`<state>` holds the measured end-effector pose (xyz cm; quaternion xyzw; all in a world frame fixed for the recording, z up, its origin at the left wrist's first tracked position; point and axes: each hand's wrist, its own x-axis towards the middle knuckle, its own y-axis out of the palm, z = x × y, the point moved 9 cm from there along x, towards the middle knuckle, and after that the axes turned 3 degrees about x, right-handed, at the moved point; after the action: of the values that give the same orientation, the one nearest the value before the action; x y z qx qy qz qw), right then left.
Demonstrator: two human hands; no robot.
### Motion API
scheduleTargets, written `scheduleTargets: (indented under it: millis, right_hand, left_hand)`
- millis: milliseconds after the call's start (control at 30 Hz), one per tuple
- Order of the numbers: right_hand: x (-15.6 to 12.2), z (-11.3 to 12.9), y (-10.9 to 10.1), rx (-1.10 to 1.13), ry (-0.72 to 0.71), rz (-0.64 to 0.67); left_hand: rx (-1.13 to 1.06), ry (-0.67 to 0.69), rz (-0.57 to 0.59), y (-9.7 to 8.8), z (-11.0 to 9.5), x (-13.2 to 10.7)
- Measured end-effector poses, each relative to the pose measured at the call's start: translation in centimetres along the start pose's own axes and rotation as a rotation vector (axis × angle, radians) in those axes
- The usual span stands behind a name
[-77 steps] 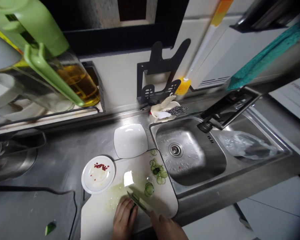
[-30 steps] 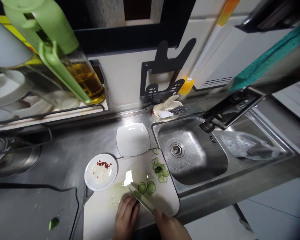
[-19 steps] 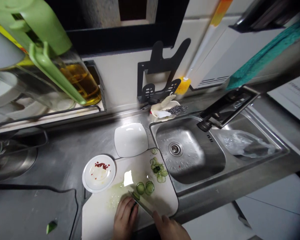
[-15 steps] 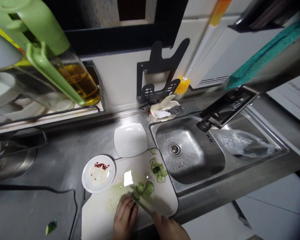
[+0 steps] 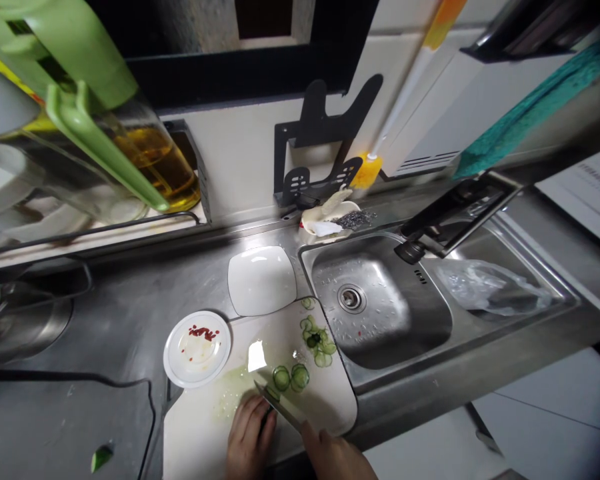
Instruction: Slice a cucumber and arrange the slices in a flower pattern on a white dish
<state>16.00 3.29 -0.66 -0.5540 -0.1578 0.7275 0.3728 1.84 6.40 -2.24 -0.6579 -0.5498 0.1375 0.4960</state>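
My right hand [image 5: 336, 455] is closed round the handle of a kitchen knife [image 5: 286, 411], whose blade slants up and left over the white cutting board [image 5: 325, 403]. On the blade's far side lies a thin cucumber slice [image 5: 273, 394]. My left hand [image 5: 250, 430] has its fingers curled over the rest of the cucumber beside the blade; that piece is mostly hidden. Just beyond the knife are two small groups of cut cucumber rounds [image 5: 281, 378]. A looser pile of cucumber slices [image 5: 322, 353] sits near the board's right edge.
A round plate [image 5: 174, 357] with red chili bits stands left of the board, and a square white plate [image 5: 263, 280] behind it. The steel sink [image 5: 380, 333] and black faucet [image 5: 413, 250] are at right. A cucumber end [image 5: 101, 458] lies on the left counter.
The knife tip has shifted very slightly up and left, and my right hand has moved a little left with it. My left hand stays where it was.
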Motion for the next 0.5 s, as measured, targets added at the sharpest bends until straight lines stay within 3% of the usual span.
scheduleTargets:
  millis: [100,500]
  right_hand:
    - [0.3,0.3,0.4,-0.068,-0.01,0.047]
    - [1.5,1.4,-0.2,-0.1,-0.03,0.018]
  left_hand:
    - [0.017,0.023,-0.002,-0.1,-0.2,0.0]
    - [-0.012,-0.007,0.018,0.3,0.4,-0.4]
